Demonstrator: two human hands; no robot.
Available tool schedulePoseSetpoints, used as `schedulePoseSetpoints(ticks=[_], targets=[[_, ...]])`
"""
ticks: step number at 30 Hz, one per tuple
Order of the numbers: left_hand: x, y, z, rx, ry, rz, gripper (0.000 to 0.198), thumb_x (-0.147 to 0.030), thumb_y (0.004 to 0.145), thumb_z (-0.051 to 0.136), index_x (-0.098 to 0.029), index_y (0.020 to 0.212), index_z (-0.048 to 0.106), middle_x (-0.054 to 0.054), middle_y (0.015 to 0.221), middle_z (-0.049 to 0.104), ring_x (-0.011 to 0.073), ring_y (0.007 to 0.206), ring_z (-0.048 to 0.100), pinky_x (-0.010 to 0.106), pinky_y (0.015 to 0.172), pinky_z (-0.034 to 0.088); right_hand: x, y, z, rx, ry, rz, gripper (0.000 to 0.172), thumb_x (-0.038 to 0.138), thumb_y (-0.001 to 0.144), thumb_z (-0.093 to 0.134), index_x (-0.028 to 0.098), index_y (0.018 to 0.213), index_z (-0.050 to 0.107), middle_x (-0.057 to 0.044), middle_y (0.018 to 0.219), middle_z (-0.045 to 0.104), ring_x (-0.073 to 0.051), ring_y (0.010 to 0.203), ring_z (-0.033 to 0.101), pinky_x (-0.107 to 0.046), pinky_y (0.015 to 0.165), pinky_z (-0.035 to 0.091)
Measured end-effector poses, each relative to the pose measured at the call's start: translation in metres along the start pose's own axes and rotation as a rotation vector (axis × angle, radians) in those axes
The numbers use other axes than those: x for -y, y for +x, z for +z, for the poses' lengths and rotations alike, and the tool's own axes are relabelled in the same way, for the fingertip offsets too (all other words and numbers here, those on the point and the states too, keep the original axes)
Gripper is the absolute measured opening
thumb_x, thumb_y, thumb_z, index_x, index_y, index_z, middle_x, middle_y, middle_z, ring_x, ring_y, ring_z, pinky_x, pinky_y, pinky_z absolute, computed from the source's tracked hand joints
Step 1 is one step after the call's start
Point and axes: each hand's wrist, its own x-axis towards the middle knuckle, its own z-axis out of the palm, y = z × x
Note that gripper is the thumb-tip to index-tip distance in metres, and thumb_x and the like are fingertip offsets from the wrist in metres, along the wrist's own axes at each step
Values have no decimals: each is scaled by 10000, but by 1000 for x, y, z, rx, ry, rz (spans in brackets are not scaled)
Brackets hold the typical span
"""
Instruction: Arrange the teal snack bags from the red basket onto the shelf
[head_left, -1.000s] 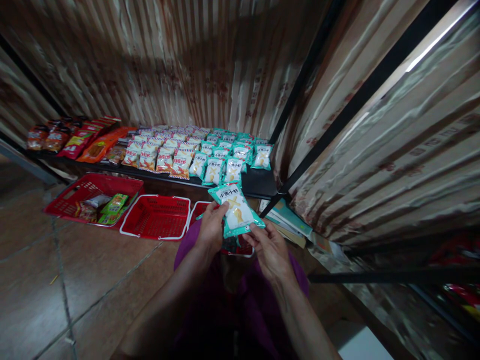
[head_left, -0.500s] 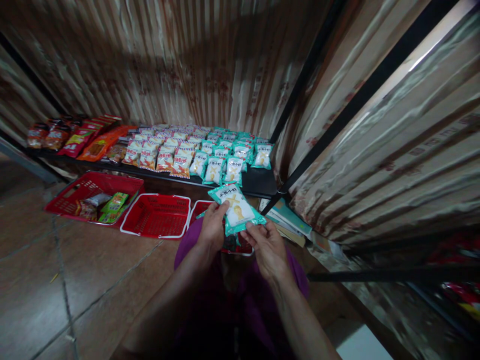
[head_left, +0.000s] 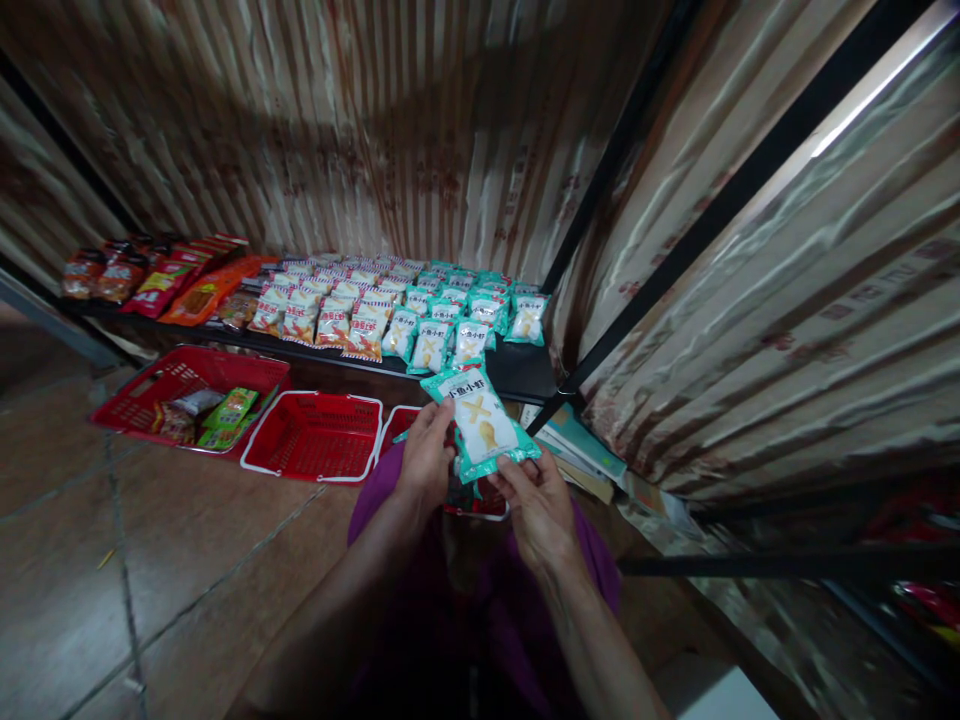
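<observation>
Between my two hands is a teal-and-white snack bag (head_left: pixel 484 420), tilted, its printed face toward me. My left hand (head_left: pixel 427 452) grips its left edge, thumb on the front. At the bag's lower right corner, my right hand (head_left: pixel 531 492) pinches the teal seal. Beyond it, matching teal snack bags (head_left: pixel 471 342) stand in rows on a low black shelf (head_left: pixel 517 372). Left of those are rows of white-and-orange snack bags (head_left: pixel 366 328). Partly hidden under my hands is a red basket (head_left: pixel 480 505) with dark contents.
A red basket (head_left: pixel 319 435) with a white handle sits on the tiled floor, beside another red basket (head_left: pixel 135 390) holding green and other packets. Orange and red packages (head_left: pixel 217 290) fill the shelf's left end. A black post (head_left: pixel 645 310) and folders (head_left: pixel 577 445) are at right.
The held snack bag has turned slightly more toward me and sits a little to the right. Both hands keep their grip, and the view has shifted slightly.
</observation>
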Motion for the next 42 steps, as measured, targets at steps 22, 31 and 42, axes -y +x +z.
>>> schedulePoseSetpoints(ticks=[22,31,42], targets=[[7,11,-12,-135,73,52,515,-296,643,758,-204,1081,504,64,1031,592,147,880,609,271,746,493,-16,6,-18,-88,-355,-304,449,405,693,688,199,1079,589,-20,816,667,-154,673,606,-283,617,503],[-2,-3,-3,54,78,7,406,-389,705,710,-202,1045,592,62,1017,642,156,878,603,262,741,471,-4,-3,-25,1,-839,-849,322,221,863,508,269,1151,644,-54,931,582,-177,839,574,-313,719,478],[-13,8,-2,-21,20,14,419,-505,575,769,-182,761,579,-12,744,599,102,671,561,205,596,434,-3,-9,-23,168,-1035,-1249,566,-6,810,501,382,1211,596,-27,841,539,-170,821,500,-303,699,435]])
